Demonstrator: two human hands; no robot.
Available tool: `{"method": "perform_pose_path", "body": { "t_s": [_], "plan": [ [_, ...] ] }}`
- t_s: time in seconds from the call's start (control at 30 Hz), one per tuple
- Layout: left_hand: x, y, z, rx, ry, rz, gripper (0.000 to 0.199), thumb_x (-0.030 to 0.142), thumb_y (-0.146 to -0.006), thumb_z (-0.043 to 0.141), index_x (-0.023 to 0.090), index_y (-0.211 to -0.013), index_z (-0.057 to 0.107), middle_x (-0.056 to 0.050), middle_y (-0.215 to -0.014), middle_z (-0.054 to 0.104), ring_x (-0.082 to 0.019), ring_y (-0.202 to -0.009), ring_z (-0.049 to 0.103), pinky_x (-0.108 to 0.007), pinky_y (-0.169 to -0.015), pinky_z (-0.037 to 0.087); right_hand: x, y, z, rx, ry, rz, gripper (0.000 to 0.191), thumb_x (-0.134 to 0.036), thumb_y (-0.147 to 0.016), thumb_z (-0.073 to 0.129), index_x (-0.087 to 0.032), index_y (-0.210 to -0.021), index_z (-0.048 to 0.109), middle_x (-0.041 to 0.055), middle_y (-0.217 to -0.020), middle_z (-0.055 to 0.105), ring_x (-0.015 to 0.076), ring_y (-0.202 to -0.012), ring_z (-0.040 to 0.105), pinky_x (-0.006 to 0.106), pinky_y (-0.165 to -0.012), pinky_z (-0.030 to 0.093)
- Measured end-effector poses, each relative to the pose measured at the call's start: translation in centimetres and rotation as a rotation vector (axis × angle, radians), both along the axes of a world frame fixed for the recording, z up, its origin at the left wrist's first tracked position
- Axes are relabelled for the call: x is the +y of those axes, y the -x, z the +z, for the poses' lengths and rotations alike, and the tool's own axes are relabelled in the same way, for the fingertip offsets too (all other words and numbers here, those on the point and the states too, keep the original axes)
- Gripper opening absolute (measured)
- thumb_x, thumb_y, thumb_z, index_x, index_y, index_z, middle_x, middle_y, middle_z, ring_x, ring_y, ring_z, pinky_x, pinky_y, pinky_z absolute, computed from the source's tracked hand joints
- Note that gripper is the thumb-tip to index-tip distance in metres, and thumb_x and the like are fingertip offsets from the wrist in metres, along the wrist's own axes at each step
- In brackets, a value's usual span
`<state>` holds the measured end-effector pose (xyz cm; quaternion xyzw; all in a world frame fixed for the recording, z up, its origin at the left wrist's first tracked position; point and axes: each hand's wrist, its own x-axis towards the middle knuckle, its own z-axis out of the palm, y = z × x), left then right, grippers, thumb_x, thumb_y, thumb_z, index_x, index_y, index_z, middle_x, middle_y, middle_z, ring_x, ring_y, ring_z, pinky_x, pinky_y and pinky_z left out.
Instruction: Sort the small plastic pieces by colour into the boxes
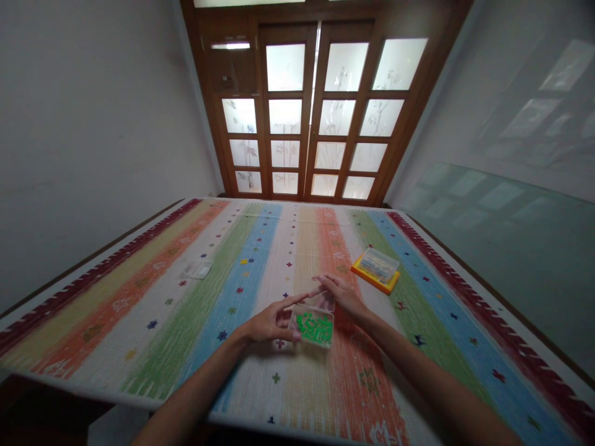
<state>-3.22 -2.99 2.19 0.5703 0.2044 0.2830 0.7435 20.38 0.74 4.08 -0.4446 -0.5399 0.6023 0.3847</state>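
A small clear plastic box filled with small green pieces sits near the middle of the table, its hinged lid raised at the far side. My left hand grips the box from its left side, thumb at the near left corner and fingers reaching toward the lid. On the lid's right and upper edge lies my right hand, its fingers bent over the top and pointing left. The fingertips of both hands come close together above the lid. What the green pieces are is too small to tell.
A yellow-orange case with a clear cover and slim items inside lies to the right. Another small clear box rests on the left. A striped cloth covers the table. Beyond stand wooden glass-paned doors, with walls on both sides.
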Motion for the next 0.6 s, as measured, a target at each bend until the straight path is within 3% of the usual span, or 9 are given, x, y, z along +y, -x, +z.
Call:
{"method": "perform_pose_path", "body": {
  "t_s": [0.1,0.27,0.43,0.6],
  "plan": [
    [0.4,1.3,0.0,0.019,-0.010,0.127,0.089,0.017,-0.069,0.085,0.028,-0.148,0.043,-0.013,-0.134,0.058,-0.023,-0.113,0.063,-0.038,-0.099,0.048,0.2,0.1,-0.2,0.044,0.007,-0.043,0.042,-0.053,-0.091,0.054,-0.019,-0.114,0.059,0.0117,-0.098,0.076,0.0171,-0.061,0.070,0.027,-0.051,0.055],
    [2.5,6.5,0.4,0.188,-0.137,0.624,0.082,0.021,-0.073,0.079,0.028,-0.147,0.045,-0.014,-0.140,0.054,-0.024,-0.110,0.064,-0.042,-0.100,0.049,0.2,-0.7,-2.3,0.002,0.039,-0.043,0.038,-0.052,-0.094,0.048,-0.019,-0.111,0.058,0.0154,-0.106,0.073,0.0218,-0.075,0.073,0.035,-0.063,0.059],
    [5.3,11.8,0.9,0.380,-0.264,1.074,0.081,0.023,-0.076,0.072,0.026,-0.150,0.038,-0.015,-0.137,0.056,-0.023,-0.102,0.066,-0.047,-0.095,0.053,-0.9,-0.9,-4.3,-0.188,-0.208,-0.032,0.030,-0.045,-0.093,0.047,-0.020,-0.089,0.063,0.0106,-0.097,0.074,0.0202,-0.085,0.071,0.035,-0.077,0.056],
    [7.9,14.5,0.7,0.700,-0.553,1.266,0.083,0.033,-0.077,0.071,0.023,-0.151,0.034,-0.015,-0.126,0.058,-0.018,-0.082,0.063,-0.042,-0.078,0.059,-1.2,-0.8,-4.7,-0.215,-0.259,-0.067,0.032,-0.045,-0.093,0.046,-0.019,-0.087,0.065,0.0091,-0.090,0.073,0.0195,-0.082,0.070,0.032,-0.072,0.055]
  ]
}}
